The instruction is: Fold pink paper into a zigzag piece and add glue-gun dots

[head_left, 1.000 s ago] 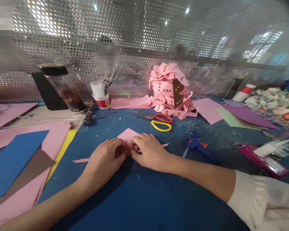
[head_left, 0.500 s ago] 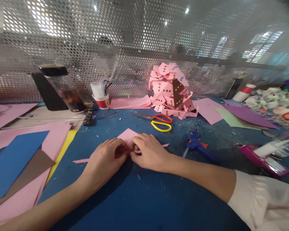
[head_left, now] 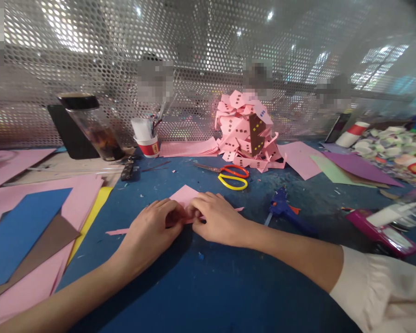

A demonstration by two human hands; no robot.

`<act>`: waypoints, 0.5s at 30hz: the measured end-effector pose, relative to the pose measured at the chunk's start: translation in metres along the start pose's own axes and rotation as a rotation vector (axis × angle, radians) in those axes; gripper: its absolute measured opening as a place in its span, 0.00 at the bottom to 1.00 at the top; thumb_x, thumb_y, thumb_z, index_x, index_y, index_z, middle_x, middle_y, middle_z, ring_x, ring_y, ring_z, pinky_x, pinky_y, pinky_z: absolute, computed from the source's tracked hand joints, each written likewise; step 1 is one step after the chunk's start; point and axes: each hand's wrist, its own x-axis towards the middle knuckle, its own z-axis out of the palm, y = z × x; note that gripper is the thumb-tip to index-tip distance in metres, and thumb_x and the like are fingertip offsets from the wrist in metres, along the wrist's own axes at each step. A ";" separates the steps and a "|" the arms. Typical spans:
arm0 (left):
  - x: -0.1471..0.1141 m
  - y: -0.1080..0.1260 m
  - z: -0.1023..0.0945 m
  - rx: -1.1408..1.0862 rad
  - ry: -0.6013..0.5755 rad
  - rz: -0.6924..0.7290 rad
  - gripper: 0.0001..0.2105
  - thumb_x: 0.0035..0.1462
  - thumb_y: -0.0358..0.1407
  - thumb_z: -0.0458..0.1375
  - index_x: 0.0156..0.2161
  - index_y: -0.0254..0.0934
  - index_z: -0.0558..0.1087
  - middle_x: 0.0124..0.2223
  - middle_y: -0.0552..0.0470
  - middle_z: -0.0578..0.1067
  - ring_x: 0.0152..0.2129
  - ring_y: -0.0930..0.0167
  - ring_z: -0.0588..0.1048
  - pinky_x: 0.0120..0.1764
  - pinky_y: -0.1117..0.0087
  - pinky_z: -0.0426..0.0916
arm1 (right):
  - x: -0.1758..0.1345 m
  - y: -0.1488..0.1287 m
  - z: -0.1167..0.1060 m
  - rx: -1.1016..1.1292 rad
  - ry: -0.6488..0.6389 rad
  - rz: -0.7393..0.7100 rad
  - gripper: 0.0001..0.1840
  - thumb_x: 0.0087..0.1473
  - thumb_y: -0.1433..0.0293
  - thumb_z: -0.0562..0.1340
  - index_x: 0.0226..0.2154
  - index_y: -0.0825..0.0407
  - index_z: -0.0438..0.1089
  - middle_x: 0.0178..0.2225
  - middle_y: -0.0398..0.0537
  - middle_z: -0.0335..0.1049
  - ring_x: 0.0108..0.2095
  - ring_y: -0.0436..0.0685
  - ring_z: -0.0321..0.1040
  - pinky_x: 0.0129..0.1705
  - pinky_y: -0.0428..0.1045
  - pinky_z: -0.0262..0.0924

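A piece of pink paper [head_left: 185, 194] lies on the blue table, its pointed corner facing away from me. My left hand [head_left: 159, 221] pinches its near edge between thumb and fingers. Close beside it, my right hand [head_left: 213, 217] is closed on the same edge, fingertips almost touching those of the left. Narrow pink ends stick out past both hands, left and right. The fingers hide the middle of the paper. Beyond the hands lie scissors [head_left: 233, 177] with one red and one yellow handle loop. A blue glue gun [head_left: 283, 208] rests right of them.
A pink paper construction with small dark squares [head_left: 242, 132] stands at the back, beside stacked pink strips [head_left: 189, 148]. Coloured sheets [head_left: 24, 231] cover the left side. A paper cup [head_left: 149, 147], a lidded jar [head_left: 93, 129] and a magenta device [head_left: 381, 231] stand around.
My right hand has shifted very slightly right along the paper's edge, its fingertips a little farther from the left hand's. The left hand keeps its pinch.
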 end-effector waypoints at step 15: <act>-0.001 -0.004 -0.003 -0.001 -0.031 0.042 0.10 0.49 0.26 0.50 0.34 0.40 0.71 0.36 0.51 0.76 0.35 0.65 0.72 0.41 0.64 0.64 | -0.002 0.003 -0.008 0.040 -0.055 -0.014 0.11 0.50 0.77 0.59 0.37 0.50 0.69 0.39 0.45 0.70 0.40 0.54 0.62 0.42 0.50 0.51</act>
